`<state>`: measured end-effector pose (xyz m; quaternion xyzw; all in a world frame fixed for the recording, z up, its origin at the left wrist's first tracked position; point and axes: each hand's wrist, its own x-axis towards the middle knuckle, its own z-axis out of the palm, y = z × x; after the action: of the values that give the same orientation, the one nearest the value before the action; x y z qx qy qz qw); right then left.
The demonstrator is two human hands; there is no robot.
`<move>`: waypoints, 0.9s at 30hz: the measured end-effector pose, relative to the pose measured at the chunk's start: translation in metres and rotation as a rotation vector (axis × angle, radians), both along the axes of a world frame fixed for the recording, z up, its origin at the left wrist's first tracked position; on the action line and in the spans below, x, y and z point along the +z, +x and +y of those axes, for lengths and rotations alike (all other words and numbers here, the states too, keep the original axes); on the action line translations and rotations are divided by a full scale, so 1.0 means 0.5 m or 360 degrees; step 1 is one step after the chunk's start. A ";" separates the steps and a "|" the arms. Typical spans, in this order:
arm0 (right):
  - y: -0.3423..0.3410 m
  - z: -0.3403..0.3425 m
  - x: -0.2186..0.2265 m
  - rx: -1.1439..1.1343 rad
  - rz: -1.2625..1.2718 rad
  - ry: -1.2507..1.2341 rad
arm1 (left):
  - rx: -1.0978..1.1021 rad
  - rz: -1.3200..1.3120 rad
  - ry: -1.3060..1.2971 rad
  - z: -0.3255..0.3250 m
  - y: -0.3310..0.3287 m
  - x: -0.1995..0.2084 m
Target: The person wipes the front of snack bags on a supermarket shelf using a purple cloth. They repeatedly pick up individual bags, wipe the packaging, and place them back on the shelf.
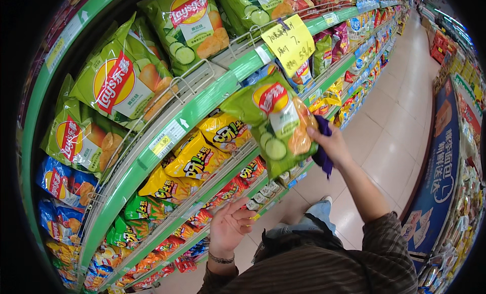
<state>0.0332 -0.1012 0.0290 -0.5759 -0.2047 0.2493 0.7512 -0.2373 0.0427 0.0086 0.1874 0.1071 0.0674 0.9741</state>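
Our right forearm reaches ahead, and the right hand (330, 144) is clamped on the right edge of a green bag (277, 123), with a purple thing (322, 160) at the fingers. We hold the bag tilted, right of the left-hand shelf (212, 97). Our left hand (229, 227) hangs nearer, fingers loosely curled, apart.

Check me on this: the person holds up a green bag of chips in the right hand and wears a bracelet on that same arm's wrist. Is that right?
Not quite: the bracelet is on the wrist of the left hand, as the head view shows. The right hand does hold up the green bag of chips.
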 end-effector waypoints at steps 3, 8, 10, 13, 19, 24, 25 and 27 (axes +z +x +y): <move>0.074 0.039 0.019 0.0113 0.0132 -0.0067 | -0.0006 -0.0033 -0.0087 -0.007 -0.011 -0.019; 0.144 0.119 0.039 0.0150 0.0036 -0.0142 | 0.0106 -0.0027 -0.0242 -0.009 -0.026 -0.046; 0.158 0.161 0.048 0.0044 -0.0130 0.0030 | 0.0119 0.0006 -0.0226 -0.009 -0.029 -0.055; 0.156 0.217 0.071 0.0026 -0.0037 0.0151 | 0.0130 0.0068 -0.0208 -0.010 -0.030 -0.062; 0.177 0.385 0.020 -0.0529 -0.0324 0.0184 | 0.0083 0.0083 -0.0183 -0.010 -0.010 -0.076; 0.183 0.407 0.038 -0.0511 -0.0570 -0.0195 | -0.0021 0.0073 -0.0142 -0.017 0.010 -0.080; 0.181 0.393 0.041 -0.0374 -0.0562 -0.0190 | -0.0005 0.0159 -0.0096 -0.020 0.014 -0.075; 0.172 0.349 0.054 -0.0242 -0.0407 -0.0270 | 0.0013 0.0318 -0.0005 -0.028 0.025 -0.062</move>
<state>0.1191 0.0730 0.0561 -0.6781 -0.2327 0.1327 0.6844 -0.2249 0.0285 -0.0223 0.1910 0.2046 0.0522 0.9586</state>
